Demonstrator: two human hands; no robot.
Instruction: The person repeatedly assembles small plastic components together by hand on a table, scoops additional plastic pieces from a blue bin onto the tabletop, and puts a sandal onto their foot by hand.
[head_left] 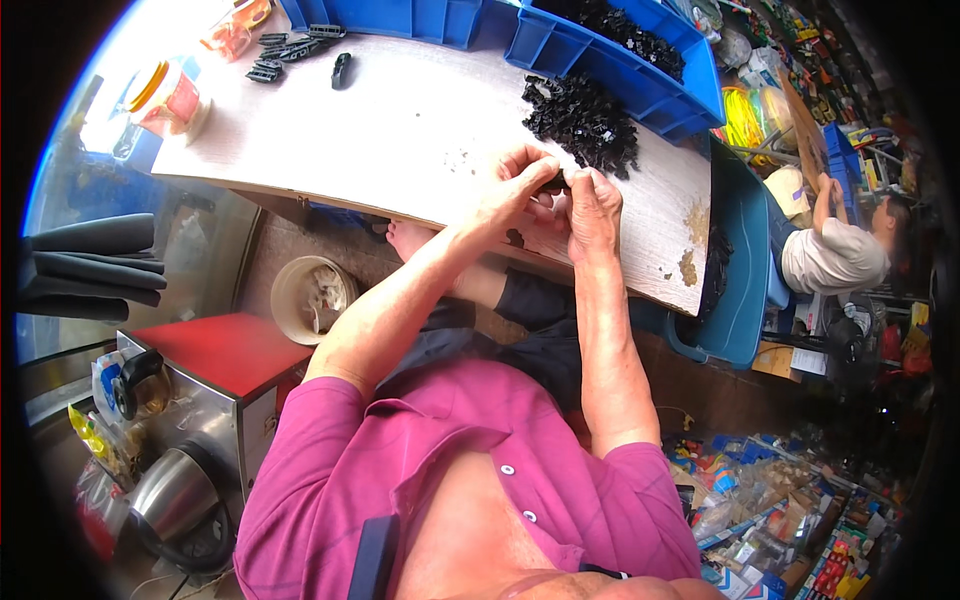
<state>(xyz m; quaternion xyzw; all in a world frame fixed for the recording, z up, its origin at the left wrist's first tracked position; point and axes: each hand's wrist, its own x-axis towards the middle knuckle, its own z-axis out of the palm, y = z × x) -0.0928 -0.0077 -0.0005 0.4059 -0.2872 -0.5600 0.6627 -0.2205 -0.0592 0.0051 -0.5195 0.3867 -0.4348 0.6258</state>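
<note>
My left hand (520, 188) and my right hand (596, 212) meet above the table's near edge, fingertips pinched close together. A small dark part (556, 184) shows between them, mostly covered by the left fingers; its shape is unclear. Whatever sits in the right fingertips is hidden. Just beyond the hands lies a heap of small black plastic parts (585, 122) on the pale table (400, 130). At the far left of the tabletop are several longer black plastic pieces (290, 48), with a single black piece (341, 70) lying apart from them.
A blue bin (612, 75) of black parts stands behind the heap, another blue bin (390, 22) farther left. A jar (165, 100) with an orange rim is at the left. Below are a bucket (290, 312) and a teal tub (735, 300). A person (835, 250) works at far right.
</note>
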